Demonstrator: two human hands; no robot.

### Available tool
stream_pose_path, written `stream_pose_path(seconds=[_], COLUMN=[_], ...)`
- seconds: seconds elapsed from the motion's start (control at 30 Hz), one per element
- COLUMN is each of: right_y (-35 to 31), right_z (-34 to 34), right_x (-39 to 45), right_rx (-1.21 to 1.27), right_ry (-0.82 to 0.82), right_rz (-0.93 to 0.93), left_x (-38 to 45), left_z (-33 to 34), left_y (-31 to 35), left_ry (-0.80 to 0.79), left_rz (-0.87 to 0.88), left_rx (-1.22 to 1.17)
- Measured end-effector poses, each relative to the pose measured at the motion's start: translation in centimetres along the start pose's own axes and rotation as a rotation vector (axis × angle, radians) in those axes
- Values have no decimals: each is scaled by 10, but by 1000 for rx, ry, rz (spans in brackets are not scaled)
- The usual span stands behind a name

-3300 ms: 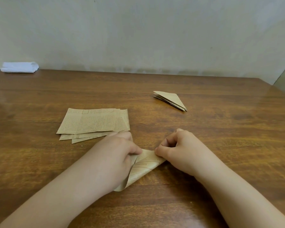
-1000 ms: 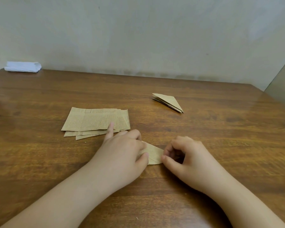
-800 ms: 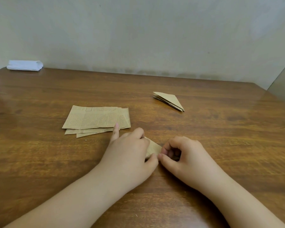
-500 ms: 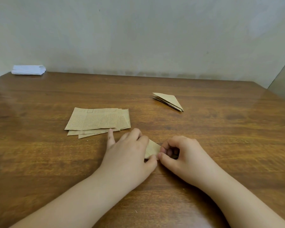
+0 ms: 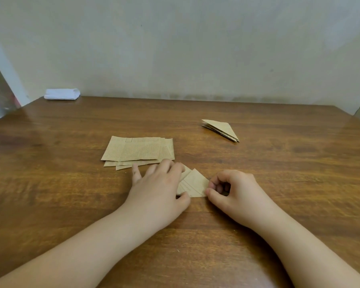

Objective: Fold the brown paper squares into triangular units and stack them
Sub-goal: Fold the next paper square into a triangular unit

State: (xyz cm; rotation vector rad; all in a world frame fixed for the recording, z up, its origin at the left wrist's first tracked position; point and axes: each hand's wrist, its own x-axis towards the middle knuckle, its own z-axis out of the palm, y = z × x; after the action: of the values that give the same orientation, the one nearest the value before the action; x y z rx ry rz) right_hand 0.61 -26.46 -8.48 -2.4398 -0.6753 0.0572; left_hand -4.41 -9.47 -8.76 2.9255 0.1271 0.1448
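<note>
Wooden table point(image 5: 279, 183), folded triangle point(image 5: 194, 185) long edge diagonal, left hand point(image 5: 160, 190) flat atop, right hand point(image 5: 233, 192) pinching its right tip.

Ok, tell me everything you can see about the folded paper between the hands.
The folded paper is tan, printed with faint lines, creased into a small layered triangular shape lying flat on the wooden table. The left hand presses on its left part, covering it; the right hand pinches its right corner.

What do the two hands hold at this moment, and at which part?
Both work on the folded brown paper. The left hand presses its left part flat on the table; the right hand pinches its right corner.
</note>
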Motion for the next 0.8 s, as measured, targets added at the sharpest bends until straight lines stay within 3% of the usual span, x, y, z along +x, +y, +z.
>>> stream_pose_path(seconds=[0.47, 0.63, 0.8], right_y=[-5, -5, -6], right_z=[0, 1, 6], right_x=[-3, -2, 0], right_rx=[5, -9, -67], right_ry=[4, 10, 48], right_rz=[12, 15, 17], left_x=[-20, -12, 10], left_z=[-9, -15, -10], left_y=[-35, -24, -3], left_ry=[36, 85, -86], left_rz=[-274, -101, 29], left_rx=[-131, -186, -240])
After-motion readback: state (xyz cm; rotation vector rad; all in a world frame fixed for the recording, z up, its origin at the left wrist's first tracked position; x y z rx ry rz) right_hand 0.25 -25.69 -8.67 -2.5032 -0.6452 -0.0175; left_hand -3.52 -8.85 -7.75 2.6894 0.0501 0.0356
